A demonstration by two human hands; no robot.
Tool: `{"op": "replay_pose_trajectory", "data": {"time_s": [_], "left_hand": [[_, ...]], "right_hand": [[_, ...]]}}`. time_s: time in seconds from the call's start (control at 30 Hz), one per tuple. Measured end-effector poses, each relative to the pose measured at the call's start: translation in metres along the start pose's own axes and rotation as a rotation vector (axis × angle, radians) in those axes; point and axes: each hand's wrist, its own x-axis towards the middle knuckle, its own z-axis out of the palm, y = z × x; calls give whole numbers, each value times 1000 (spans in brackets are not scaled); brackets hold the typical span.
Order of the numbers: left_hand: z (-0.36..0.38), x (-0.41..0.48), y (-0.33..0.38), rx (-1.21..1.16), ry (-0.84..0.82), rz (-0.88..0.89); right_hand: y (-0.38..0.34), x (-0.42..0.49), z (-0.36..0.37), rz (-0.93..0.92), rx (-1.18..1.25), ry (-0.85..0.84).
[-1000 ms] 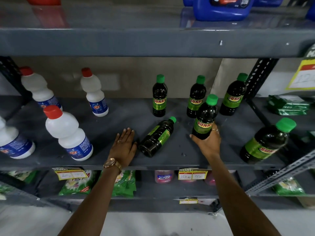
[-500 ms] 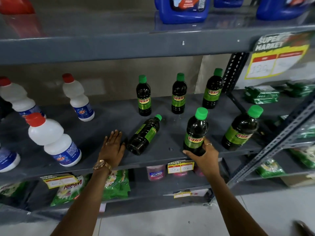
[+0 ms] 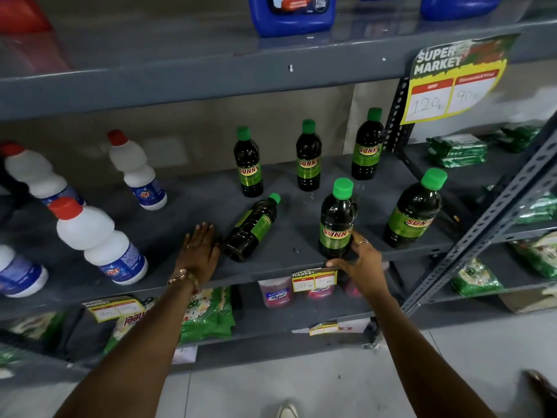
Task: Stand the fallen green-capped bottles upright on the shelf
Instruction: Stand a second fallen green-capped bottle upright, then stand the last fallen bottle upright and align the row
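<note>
One dark green-capped bottle (image 3: 251, 229) lies on its side on the grey shelf (image 3: 180, 212), cap pointing to the back right. My left hand (image 3: 200, 250) rests flat on the shelf, fingers apart, just left of that bottle's base. My right hand (image 3: 358, 259) grips the bottom of an upright green-capped bottle (image 3: 337, 218) standing near the shelf's front edge. Three more green-capped bottles stand at the back (image 3: 247, 162) (image 3: 308, 156) (image 3: 366, 146), and another upright bottle (image 3: 414, 211) stands at the front right.
White bottles with red caps (image 3: 99, 242) (image 3: 137, 171) stand on the left half of the shelf. A slotted metal upright (image 3: 494, 212) crosses at the right. Price tags (image 3: 313, 280) hang on the front edge. Green packets (image 3: 208, 315) lie on the shelf below.
My right hand has brought its bottle from the middle of the shelf down to the front edge, where it now stands. The camera has shifted right. My left hand has stayed flat.
</note>
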Motion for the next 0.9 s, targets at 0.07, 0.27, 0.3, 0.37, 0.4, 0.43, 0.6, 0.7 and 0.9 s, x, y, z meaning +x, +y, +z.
{"op": "replay_pose_trajectory", "data": {"time_s": [0.07, 0.27, 0.3, 0.37, 0.4, 0.43, 0.6, 0.7, 0.9], "left_hand": [[-1, 1, -1, 8, -27, -7], [-5, 0, -3, 16, -64, 13], [-6, 0, -4, 10, -56, 20], [-9, 0, -9, 7, -28, 46], [-11, 0, -11, 14, -16, 67], [-14, 1, -14, 21, -2, 92], [-14, 3, -24, -34, 59, 138], [-6, 5, -30, -53, 58, 153], [2, 9, -33, -46, 64, 159]], "right_hand": [[-1, 1, 0, 28, 3, -11], [-25, -36, -5, 99, 132, 214], [-31, -52, 0, 81, 124, 316], [-51, -77, 23, 13, 138, 338], [-63, -84, 38, 5, 145, 271], [-76, -83, 55, 15, 152, 187], [-136, -1, 108, 332, -113, -196], [-154, 42, 118, 522, -300, -330], [-138, 55, 133, 535, -40, -218]]}}
